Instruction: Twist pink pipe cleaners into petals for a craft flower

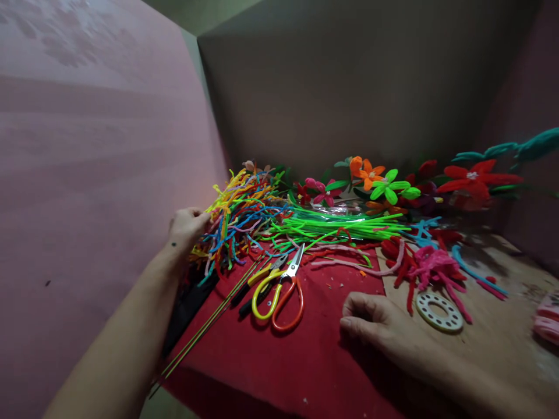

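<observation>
My left hand (188, 226) reaches to the left side of a tangled heap of many-coloured pipe cleaners (244, 218). Its thumb and fingertips are closed on a yellow pipe cleaner (215, 205) at the heap's edge; part of the grip is hidden. Low over the red cloth (323, 337), my right hand (371, 317) has its fingers curled in, with nothing visible in them. Between the hands lie scissors (286, 294) with one yellow and one orange handle, partly over a pair of pliers (266, 272). Green pipe cleaners (340, 224) are bundled behind them.
Pipe-cleaner flowers, including a green one (390, 186) and a red one (474, 176), line the back. A white ring with holes (439, 312) lies beside a pink pipe-cleaner piece (432, 266). Thin sticks (209, 320) cross the cloth's left edge. A pink wall (87, 203) stands close on the left.
</observation>
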Action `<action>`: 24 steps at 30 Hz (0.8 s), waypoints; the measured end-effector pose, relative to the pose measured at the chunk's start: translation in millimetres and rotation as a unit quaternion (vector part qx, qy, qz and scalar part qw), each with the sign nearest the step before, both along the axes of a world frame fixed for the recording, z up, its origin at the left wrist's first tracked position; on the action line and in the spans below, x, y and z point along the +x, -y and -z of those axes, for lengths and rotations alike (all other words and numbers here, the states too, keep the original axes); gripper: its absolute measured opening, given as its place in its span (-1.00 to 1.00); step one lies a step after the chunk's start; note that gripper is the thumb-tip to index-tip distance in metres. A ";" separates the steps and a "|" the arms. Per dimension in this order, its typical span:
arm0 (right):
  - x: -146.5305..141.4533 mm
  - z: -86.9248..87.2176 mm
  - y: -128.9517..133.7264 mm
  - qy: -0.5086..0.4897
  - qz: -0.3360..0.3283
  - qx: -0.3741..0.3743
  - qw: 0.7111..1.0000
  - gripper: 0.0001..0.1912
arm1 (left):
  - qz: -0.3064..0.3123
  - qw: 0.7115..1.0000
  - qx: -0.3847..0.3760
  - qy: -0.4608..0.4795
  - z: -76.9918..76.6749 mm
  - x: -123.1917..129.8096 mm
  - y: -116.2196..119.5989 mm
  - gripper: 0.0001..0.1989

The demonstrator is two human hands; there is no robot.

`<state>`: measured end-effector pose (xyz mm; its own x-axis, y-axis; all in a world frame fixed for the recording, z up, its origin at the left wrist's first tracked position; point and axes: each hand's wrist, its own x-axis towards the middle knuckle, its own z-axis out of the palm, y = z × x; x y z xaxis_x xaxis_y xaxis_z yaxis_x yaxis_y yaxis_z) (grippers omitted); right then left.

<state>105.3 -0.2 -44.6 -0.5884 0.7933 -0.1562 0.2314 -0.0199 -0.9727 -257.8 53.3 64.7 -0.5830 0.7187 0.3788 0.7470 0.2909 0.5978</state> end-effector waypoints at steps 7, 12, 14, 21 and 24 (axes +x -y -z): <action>-1.8 -7.8 -11.0 0.005 -0.004 -0.038 0.999 -0.79 | 0.134 0.976 0.065 0.158 -1.6 15.0 8.2 -0.78; -46.6 -50.4 -28.0 -0.010 -0.036 0.058 0.998 -0.78 | 0.190 0.954 0.032 0.228 9.5 29.1 20.0 -0.74; -85.5 -69.2 -38.1 -0.046 -0.015 0.073 0.996 -0.80 | 0.205 0.949 0.033 0.237 14.7 32.6 18.5 -0.76; -220.7 -96.9 -75.6 -0.152 0.054 -0.057 0.985 -0.85 | 0.263 0.914 0.059 0.304 25.4 33.9 7.6 -0.86; -236.9 -93.9 -84.0 -0.155 0.044 -0.053 0.986 -0.83 | 0.264 0.891 0.041 0.368 21.5 27.8 11.9 -0.85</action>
